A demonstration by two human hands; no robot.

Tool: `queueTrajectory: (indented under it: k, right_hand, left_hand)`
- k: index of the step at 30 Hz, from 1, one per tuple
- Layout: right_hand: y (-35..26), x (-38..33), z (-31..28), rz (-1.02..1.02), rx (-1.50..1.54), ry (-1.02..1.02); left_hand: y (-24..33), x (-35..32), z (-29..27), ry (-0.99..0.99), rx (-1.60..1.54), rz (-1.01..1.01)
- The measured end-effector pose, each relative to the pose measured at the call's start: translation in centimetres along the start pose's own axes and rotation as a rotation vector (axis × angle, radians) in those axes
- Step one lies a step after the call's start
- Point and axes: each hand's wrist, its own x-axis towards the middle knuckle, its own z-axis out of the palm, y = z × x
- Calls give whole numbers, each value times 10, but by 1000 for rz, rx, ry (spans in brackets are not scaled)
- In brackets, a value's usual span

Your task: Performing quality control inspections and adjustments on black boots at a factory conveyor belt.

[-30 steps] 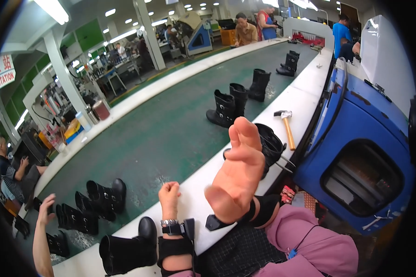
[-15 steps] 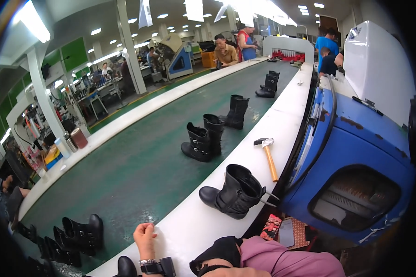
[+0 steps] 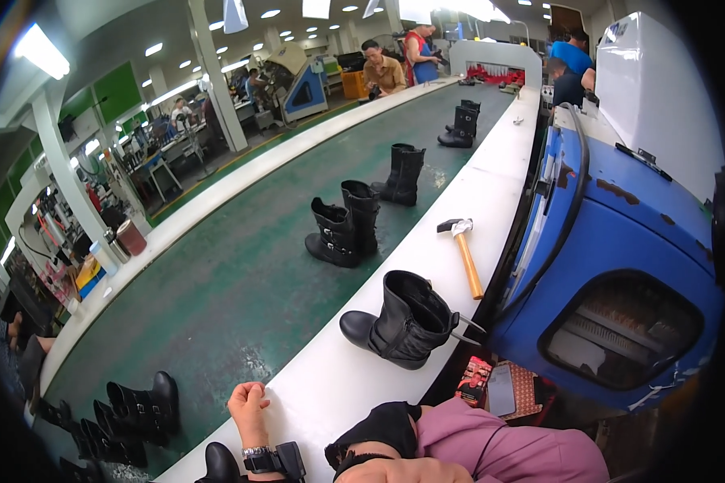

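My left hand [image 3: 248,402] is over the conveyor-side edge of the white ledge [image 3: 314,378], fingers curled in, with nothing visible in them. A wristband and dark square device sit at its wrist. At the lower edge shows a blurred patch of skin that may be my right hand [image 3: 411,471], its fingers hidden, beside a pink sleeve [image 3: 507,443]. A black ankle boot [image 3: 407,322] stands on the ledge, toe pointing left, with thin metal prongs [image 3: 469,324] behind it. Next to my left wrist is another black boot's toe [image 3: 220,463].
A hammer [image 3: 465,258] lies on the ledge beyond the boot. Several black buckled boots [image 3: 342,229] stand on the green conveyor [image 3: 217,298], others [image 3: 141,410] at lower left. A blue machine [image 3: 620,266] borders the right. People work at the far end.
The view has shifted slightly, so the boots, hammer and ledge appear a little higher and farther left. My left hand keeps nearly the same pose.
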Motion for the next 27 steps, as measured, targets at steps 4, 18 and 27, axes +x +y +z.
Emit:
queueTrajectory:
  k: [4, 18, 27]
  right_hand:
    - [5, -5, 0, 28, 65, -58]
    - [11, -9, 5, 66, 145, -90]
    - [6, 3, 3, 58, 77, -161]
  left_hand:
    - [2, 1, 1, -3, 15, -3]
    - [0, 2, 2, -13, 29, 20]
    - [-1, -3, -2, -4, 67, 4]
